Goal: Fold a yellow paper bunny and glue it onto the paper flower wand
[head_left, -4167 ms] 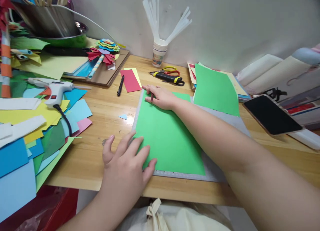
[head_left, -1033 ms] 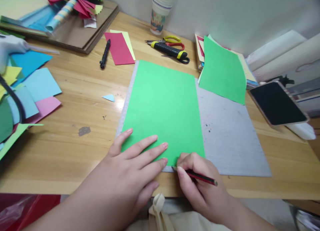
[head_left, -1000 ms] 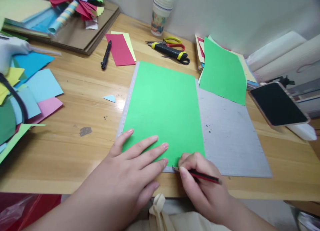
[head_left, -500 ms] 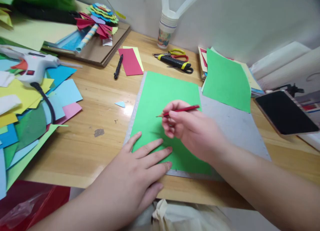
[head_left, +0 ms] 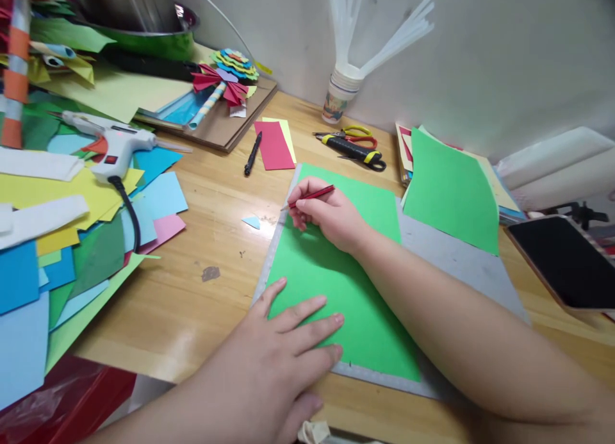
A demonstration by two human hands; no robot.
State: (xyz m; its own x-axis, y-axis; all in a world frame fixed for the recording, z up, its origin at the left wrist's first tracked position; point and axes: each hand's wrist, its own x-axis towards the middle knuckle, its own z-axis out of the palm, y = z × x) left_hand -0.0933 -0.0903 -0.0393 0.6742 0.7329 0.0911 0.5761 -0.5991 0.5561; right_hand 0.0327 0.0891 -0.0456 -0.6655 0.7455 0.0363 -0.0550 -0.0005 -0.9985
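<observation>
A sheet of green paper [head_left: 355, 290] lies on a grey cutting mat [head_left: 461, 271]. My left hand [head_left: 293, 341] rests flat with spread fingers on the lower left part of the sheet. Closed around a dark red pencil [head_left: 314, 195], my right hand [head_left: 327, 213] is over the sheet's upper left area. The pencil points left, its tip near the sheet's left edge; whether it touches the paper I cannot tell. A small light blue paper scrap [head_left: 251, 222] lies on the table left of the mat.
On the left, a white glue gun [head_left: 122, 146] lies on piled coloured paper. A black pen [head_left: 253, 154], red card [head_left: 275, 146], black-and-yellow cutter [head_left: 353, 149] and paper cup [head_left: 339, 101] are at the back. More green paper [head_left: 451, 188] and a phone [head_left: 569, 258] are on the right.
My right hand has moved with the pencil toward the sheet's upper left edge. My left hand stays on the paper. The camera view has shifted up and left.
</observation>
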